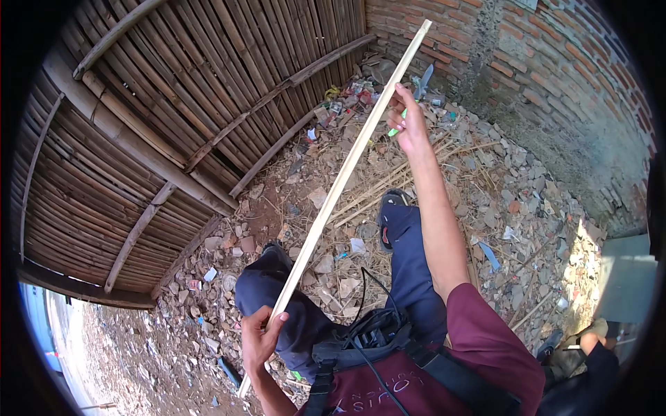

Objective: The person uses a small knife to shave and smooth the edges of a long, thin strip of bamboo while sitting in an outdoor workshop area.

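Observation:
A long, pale split-bamboo strip (pixel 340 182) slants from lower left to upper right in front of me. Near its lower end, my left hand (pixel 260 340) is closed round it, thumb along the side. My right hand (pixel 412 126), arm stretched far out, grips a knife (pixel 424 80) with a green handle and a grey blade that points up and away. The right fingers also lie against the strip's upper part; how firmly they hold it I cannot tell. The strip passes over my left knee, and its bottom tip shows below the left hand.
A bamboo-slat wall (pixel 229 83) stands at left, a brick wall (pixel 548 83) at right. Rubble and litter (pixel 506 208) cover the ground, with thin bamboo strips (pixel 378 187) lying beyond my feet. A cable (pixel 378 281) loops over my lap. Another person's hand (pixel 591 342) shows at lower right.

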Demonstrator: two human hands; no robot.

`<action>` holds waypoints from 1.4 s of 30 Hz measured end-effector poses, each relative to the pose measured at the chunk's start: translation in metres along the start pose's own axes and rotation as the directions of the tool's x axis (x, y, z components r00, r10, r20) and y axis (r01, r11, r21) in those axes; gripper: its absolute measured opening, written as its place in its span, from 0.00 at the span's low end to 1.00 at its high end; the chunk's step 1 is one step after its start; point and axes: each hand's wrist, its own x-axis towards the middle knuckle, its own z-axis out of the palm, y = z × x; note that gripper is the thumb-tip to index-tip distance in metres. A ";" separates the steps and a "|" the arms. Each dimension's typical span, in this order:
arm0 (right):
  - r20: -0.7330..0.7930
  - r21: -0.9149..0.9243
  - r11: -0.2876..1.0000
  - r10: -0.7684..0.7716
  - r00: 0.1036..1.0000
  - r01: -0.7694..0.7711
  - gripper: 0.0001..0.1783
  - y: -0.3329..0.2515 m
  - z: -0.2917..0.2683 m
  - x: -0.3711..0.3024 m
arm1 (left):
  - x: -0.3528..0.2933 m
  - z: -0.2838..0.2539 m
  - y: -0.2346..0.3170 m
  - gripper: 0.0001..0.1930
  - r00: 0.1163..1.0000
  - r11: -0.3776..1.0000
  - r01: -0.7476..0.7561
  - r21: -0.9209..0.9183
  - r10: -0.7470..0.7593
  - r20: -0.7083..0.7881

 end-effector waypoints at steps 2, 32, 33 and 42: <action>0.000 -0.002 1.000 0.022 1.000 -0.022 0.21 0.005 -0.002 0.000 | 0.004 0.010 -0.006 0.20 1.000 0.999 0.013 -0.044 -0.013 -0.010; 0.002 -0.450 0.892 -0.057 0.998 0.052 0.30 0.012 -0.007 -0.013 | 0.046 0.059 0.028 0.15 0.995 0.968 -0.046 -0.245 0.024 -0.093; 0.004 -0.488 0.871 -0.055 0.998 0.050 0.30 0.016 -0.004 -0.013 | 0.045 0.059 0.028 0.15 0.997 0.962 -0.025 -0.270 0.005 -0.074; 0.077 -0.692 0.699 -0.174 0.982 0.178 0.31 0.047 -0.011 0.003 | 0.042 0.062 0.027 0.15 0.998 0.939 -0.013 -0.344 -0.008 -0.061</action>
